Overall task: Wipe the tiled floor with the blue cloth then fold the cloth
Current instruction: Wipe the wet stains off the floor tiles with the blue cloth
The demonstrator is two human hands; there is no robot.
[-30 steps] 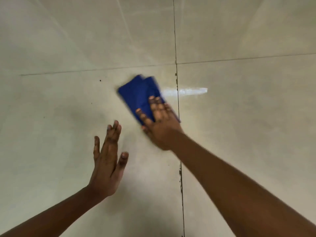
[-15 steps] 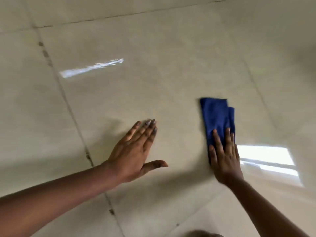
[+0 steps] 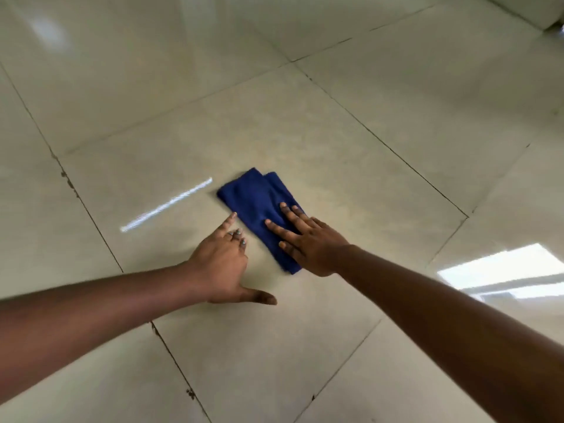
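Note:
The blue cloth [image 3: 254, 203] lies folded into a narrow strip on the pale tiled floor [image 3: 335, 141], near the middle of the view. My right hand [image 3: 308, 239] presses flat on its near half, fingers spread over the fabric. My left hand [image 3: 224, 261] rests on the tile just left of the cloth. Its index finger points toward the cloth's left edge, its other fingers are curled and its thumb sticks out. It holds nothing.
Dark grout lines [image 3: 88, 209] cross the glossy tiles. A bright streak of reflected light [image 3: 166, 204] lies left of the cloth, and a window reflection [image 3: 500, 270] glares at the right. A pale raised edge [image 3: 525, 7] shows at the far top right.
My right hand has swept the cloth across the floor, away and back toward my left hand. The left hand went from flat with straight fingers to pointing with curled fingers. The view swung too.

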